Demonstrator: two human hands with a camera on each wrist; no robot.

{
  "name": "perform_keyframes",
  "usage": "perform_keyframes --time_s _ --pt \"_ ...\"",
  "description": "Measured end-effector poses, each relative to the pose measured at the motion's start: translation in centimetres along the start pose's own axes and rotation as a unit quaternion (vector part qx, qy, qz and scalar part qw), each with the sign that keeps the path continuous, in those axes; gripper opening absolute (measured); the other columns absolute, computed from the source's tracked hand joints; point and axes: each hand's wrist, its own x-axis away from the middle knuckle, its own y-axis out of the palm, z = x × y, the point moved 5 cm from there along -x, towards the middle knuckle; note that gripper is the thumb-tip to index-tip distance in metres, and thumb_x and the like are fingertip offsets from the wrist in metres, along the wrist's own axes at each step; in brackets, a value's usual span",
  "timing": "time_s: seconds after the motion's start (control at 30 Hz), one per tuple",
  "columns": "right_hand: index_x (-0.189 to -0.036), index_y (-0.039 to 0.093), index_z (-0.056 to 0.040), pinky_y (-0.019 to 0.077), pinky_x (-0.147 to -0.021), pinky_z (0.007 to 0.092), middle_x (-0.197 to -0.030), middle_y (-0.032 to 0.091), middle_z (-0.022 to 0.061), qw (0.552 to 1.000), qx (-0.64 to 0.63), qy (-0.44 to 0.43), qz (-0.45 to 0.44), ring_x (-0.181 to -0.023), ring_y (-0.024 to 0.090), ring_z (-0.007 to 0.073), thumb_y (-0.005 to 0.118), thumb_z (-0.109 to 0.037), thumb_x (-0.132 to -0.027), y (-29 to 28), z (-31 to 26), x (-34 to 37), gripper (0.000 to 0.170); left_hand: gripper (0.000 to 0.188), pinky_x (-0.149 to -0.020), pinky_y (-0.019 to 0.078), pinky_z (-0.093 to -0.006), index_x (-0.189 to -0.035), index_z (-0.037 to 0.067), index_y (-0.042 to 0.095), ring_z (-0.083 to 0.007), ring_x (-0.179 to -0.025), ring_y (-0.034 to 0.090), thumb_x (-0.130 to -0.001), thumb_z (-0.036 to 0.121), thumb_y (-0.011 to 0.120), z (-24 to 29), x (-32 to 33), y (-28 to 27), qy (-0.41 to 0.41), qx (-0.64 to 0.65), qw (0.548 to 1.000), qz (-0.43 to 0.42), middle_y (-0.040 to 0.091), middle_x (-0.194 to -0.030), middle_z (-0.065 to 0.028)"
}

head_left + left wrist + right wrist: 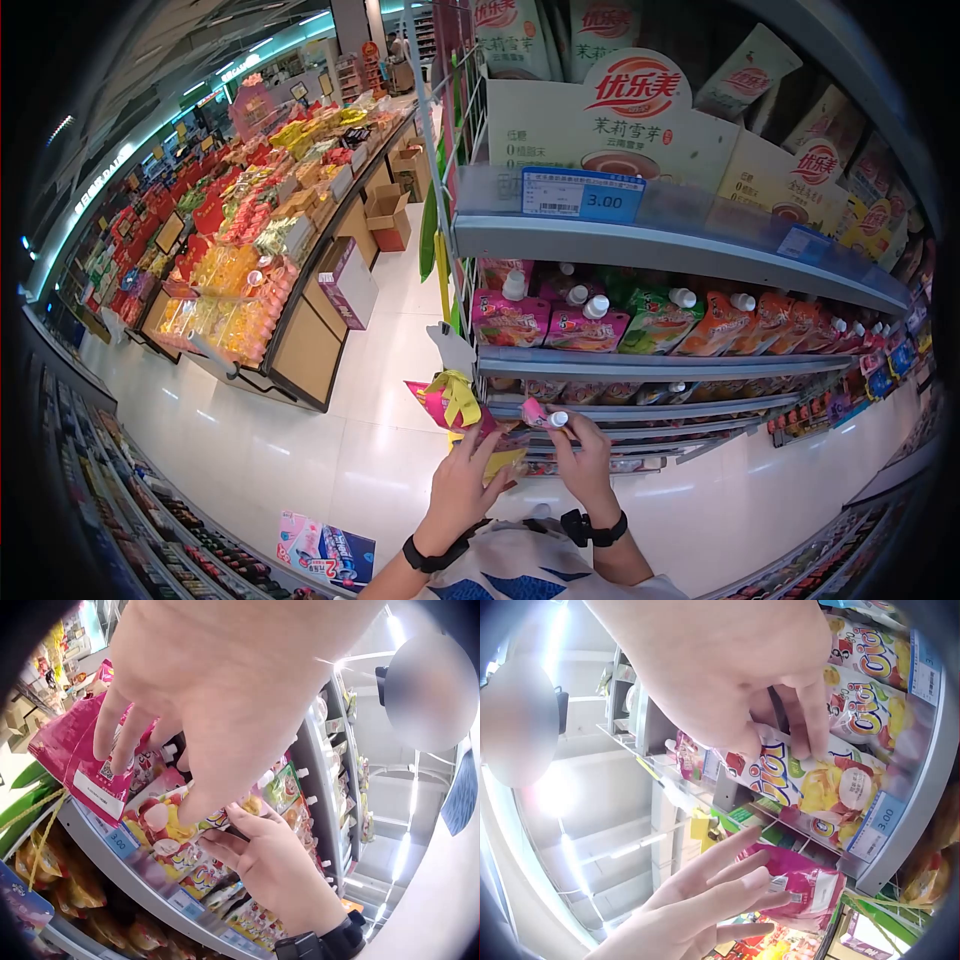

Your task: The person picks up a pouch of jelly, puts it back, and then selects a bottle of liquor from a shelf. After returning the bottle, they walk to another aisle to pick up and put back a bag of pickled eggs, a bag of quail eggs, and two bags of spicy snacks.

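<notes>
Right hand (727, 667) pinching glossy white fruit-printed plastic pouch (821, 784), likely soft, slippery, best held near end; left hand (686, 911) spreading wide alongside.

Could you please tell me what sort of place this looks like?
Most likely a supermarket: the shelf unit holds rows of spouted pouches, a blue price label reads 3.00, and a display table to the left is piled with packaged goods.

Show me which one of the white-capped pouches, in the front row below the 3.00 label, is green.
It is the third from the left in the head view: the green pouch, between a pink pouch and an orange pouch.
</notes>
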Motion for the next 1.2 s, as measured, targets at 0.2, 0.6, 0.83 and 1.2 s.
perform_keyframes --time_s 0.2,0.6,0.83,1.2 --pt "-0.111 0.069 0.0039 0.0537 -0.082 0.0301 -0.110 0.072 0.0158 0.994 -0.106 -0.021 -0.003 -0.093 0.069 0.0198 0.064 0.001 -0.093 2.1 0.1 -1.5 0.019 0.053 -0.089 0.0561 -0.0433 -0.135 0.007 0.061 -0.0382 -0.111 0.066 -0.087 0.023 0.077 -1.6 1.0 -1.1 -0.037 -0.016 0.998 0.048 0.053 -0.146 -0.0201" --pt "-0.112 0.067 0.0007 0.0538 -0.087 0.0419 -0.106 0.069 0.0195 0.998 -0.002 -0.030 -0.061 -0.099 0.067 0.0403 0.064 0.001 -0.089 6.7 2.8 -3.3 0.023 0.061 -0.094 0.0551 -0.0428 -0.144 0.008 0.055 -0.0375 -0.121 0.062 -0.089 0.022 0.075 -2.9 3.3 -1.9 -0.095 -0.007 0.992 0.089 0.047 -0.153 -0.0207" --pt "-0.108 0.069 -0.0038 0.0569 -0.077 0.0430 -0.101 0.070 0.0145 0.987 0.102 -0.117 0.048 -0.089 0.069 0.0371 0.073 -0.003 -0.084 6.0 1.7 -3.4 0.024 0.064 -0.097 0.0542 -0.0431 -0.147 0.008 0.052 -0.0380 -0.126 0.059 -0.088 0.021 0.075 -3.4 4.8 -1.4 -0.128 -0.020 0.989 0.066 0.042 -0.158 -0.0204" --pt "-0.089 0.074 -0.0046 0.0563 -0.066 0.0379 -0.091 0.073 0.0090 0.956 0.131 -0.240 0.101 -0.073 0.070 0.0306 0.079 -0.002 -0.079 5.8 3.7 -3.2 0.011 0.064 -0.096 0.0539 -0.0455 -0.147 0.007 0.051 -0.0401 -0.125 0.058 -0.089 0.020 0.073 -4.0 7.2 -0.3 -0.190 -0.035 0.980 0.056 0.042 -0.157 -0.0214"
